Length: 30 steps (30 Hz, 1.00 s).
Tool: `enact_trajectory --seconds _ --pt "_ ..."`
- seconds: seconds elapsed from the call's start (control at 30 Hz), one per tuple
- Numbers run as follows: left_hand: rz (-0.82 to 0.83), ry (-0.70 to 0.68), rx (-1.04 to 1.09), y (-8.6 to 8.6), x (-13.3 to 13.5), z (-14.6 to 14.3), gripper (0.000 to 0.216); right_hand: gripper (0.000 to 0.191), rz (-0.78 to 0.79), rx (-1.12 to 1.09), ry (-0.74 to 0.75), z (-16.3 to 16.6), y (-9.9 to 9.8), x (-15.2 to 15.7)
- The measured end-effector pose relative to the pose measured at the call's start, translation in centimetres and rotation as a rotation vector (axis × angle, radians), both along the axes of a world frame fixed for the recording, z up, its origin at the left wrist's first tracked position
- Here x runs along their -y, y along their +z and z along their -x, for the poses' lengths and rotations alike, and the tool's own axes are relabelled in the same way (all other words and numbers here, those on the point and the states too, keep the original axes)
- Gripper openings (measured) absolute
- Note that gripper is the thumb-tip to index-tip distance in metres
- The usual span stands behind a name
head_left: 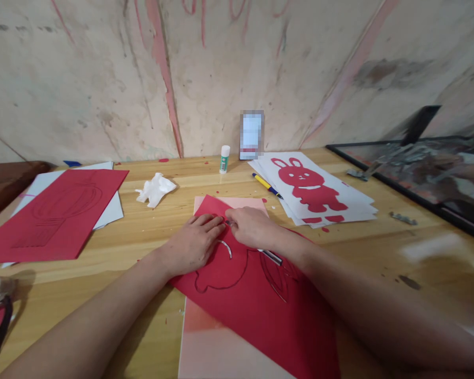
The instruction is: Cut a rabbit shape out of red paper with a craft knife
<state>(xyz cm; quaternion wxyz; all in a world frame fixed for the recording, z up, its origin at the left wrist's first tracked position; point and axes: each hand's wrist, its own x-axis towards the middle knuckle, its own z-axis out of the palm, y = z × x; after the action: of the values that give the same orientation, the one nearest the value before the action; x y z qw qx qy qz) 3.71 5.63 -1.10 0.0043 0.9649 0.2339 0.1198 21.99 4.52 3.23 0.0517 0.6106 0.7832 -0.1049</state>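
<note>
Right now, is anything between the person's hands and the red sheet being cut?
Nothing visible. The left hand lies flat on the red paper sheet, and the right hand holds a craft knife against it. The glue stick and crumpled tissue lie farther back.

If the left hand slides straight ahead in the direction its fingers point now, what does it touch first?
The left hand lies flat on the red paper, fingers pointing up-right toward the right hand. It would probably meet that hand's fingertips first; they look almost touching already.

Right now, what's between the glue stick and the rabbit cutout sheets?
Head view: a blurred upright card stands by the wall between glue stick and rabbit cutout sheets; otherwise bare wooden table.
</note>
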Motion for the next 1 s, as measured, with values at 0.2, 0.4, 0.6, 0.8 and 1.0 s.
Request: enact_trajectory --seconds 0.2,0.4,0.6,0.8,1.0 --pt "0.016 0.001 0.006 0.0 0.0 0.1 0.040 0.025 -0.016 0.011 0.008 0.0 -0.3 0.0" --pt "-0.008 0.006 -0.016 -0.2 0.0 0.2 0.042 0.024 -0.081 -0.002 0.043 -0.6 0.2 0.6" --pt "0.012 0.004 -0.012 -0.4 0.0 0.7 0.042 0.032 -0.334 0.143 -0.046 -3.9 1.1 -0.8" --pt "0.030 -0.001 0.036 -1.1 -0.3 1.2 0.041 0.030 -0.307 0.223 -0.039 -7.4 0.0 -3.0" --pt "0.008 -0.014 0.089 -0.6 0.1 1.1 0.038 0.026 -0.381 0.279 -0.077 -7.5 -1.0 -3.3"
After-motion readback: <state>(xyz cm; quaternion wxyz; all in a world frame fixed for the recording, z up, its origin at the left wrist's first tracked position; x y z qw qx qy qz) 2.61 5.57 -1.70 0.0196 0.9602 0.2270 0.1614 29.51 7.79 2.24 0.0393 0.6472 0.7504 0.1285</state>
